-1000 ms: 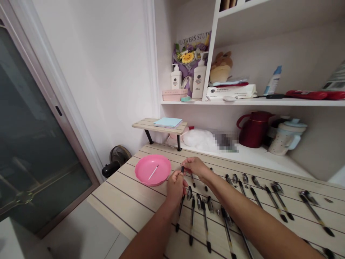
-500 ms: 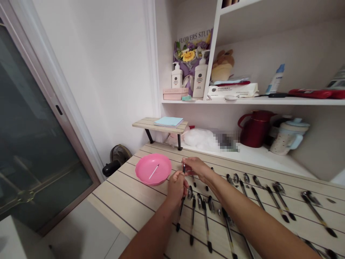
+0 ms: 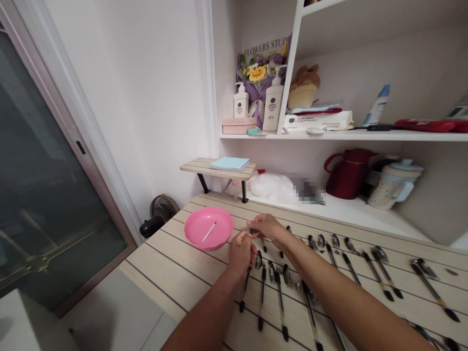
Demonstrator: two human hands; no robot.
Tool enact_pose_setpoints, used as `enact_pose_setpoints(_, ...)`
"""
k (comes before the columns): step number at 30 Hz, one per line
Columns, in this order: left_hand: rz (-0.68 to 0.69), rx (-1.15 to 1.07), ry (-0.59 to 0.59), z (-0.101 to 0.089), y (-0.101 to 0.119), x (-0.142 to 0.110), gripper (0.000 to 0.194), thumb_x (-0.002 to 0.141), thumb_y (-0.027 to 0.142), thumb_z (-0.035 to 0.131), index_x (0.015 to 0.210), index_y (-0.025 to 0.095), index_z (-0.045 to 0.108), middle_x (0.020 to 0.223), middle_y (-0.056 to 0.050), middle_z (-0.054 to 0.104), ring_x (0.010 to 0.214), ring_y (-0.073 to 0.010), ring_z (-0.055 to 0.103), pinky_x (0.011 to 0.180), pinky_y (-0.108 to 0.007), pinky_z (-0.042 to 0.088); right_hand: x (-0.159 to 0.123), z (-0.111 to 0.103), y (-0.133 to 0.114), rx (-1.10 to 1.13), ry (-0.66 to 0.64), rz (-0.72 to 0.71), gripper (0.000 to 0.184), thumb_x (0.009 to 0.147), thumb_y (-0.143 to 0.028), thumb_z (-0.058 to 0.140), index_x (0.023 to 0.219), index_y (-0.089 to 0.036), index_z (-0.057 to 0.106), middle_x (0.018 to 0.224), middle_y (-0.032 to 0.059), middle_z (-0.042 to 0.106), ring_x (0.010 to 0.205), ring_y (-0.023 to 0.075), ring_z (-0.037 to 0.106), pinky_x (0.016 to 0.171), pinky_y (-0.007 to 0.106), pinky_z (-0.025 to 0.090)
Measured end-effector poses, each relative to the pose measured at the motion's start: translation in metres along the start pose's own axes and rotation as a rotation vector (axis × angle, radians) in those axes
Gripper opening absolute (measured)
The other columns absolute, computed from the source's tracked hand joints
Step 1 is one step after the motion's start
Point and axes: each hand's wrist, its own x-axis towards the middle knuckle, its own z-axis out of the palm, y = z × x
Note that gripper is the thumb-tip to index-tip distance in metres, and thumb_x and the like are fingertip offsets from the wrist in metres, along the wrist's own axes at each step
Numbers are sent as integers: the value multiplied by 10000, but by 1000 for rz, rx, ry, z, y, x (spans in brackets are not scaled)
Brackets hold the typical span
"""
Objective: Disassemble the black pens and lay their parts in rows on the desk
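My left hand (image 3: 240, 251) is closed around a black pen (image 3: 246, 287), whose dark lower end sticks out below the fist. At the pen's upper end, the fingertips of my right hand (image 3: 268, 227) are pinched together and cover the tip. Left of my hands stands a pink bowl (image 3: 190, 236) with a thin white stick with a dark tip (image 3: 209, 231), like a pen refill, lying in it. Several pens (image 3: 280, 304) with dark ends lie under and beside my right forearm. Small clear and black caps (image 3: 286, 276) lie near them.
More pens (image 3: 431, 290) and caps spread over the right of the slatted wooden table (image 3: 175, 273). A small raised shelf (image 3: 197, 166) carries blue paper (image 3: 229, 164). Behind stand a red jug (image 3: 345, 175) and a pale lidded cup (image 3: 389, 187). A fan (image 3: 163, 209) is beyond the table's left edge.
The fingers of my right hand have closed in over the pen's upper end, which showed between them before. My left hand keeps its hold, and the view has shifted slightly.
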Motion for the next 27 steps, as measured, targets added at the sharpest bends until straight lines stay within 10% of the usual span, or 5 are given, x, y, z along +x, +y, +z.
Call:
enact_pose_setpoints(9,-49,-136,-113,-4,-2,2,289,725,442,449,829,176,496,491,56,465,267,-24,290,288,-149,180,-4,-2,-5,106,-111,22,86,733,-195,546,677,-137,574,598,25,623,443,73,521,473,198,435)
enact_pose_setpoints(27,-91,-87,-70,-2,-1,1,290,707,427,459,827,167,507,450,66,460,248,-30,283,283,-161,158,15,-13,-10,253,82,-10,71,770,-134,488,734,-160,544,648,15,602,519,74,559,490,180,465)
